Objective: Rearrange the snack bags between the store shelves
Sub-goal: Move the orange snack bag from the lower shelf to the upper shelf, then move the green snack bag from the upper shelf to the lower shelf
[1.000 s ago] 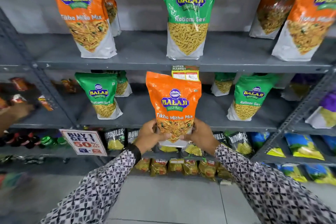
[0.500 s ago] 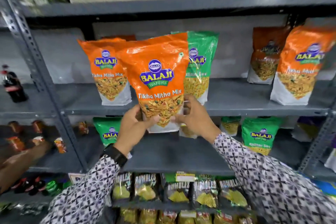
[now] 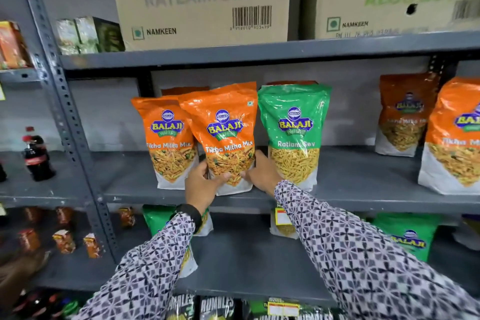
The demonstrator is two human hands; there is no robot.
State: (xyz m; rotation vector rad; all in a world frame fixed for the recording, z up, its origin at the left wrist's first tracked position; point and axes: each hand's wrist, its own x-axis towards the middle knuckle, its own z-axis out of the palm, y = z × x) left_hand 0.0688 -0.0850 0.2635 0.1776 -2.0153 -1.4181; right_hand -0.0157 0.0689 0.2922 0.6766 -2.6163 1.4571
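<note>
An orange Tikha Mitha Mix bag (image 3: 223, 127) stands tilted to the left on the grey upper shelf (image 3: 363, 197), between another orange bag (image 3: 166, 138) on its left and a green Ratlami Sev bag (image 3: 294, 132) on its right. My left hand (image 3: 204, 184) grips its lower left corner. My right hand (image 3: 261, 173) holds its lower right edge, squeezed against the green bag. The held bag overlaps the orange one beside it.
Two more orange bags (image 3: 452, 138) stand at the shelf's right end. Cardboard boxes (image 3: 200, 0) fill the shelf above. Green bags (image 3: 407, 236) sit on the shelf below. A cola bottle (image 3: 36, 156) and small jars occupy the left rack past the upright post (image 3: 67, 122).
Both hands lifted the orange bag from the lower shelf level up onto the upper shelf and set it between the orange and green bags. The view tilted upward.
</note>
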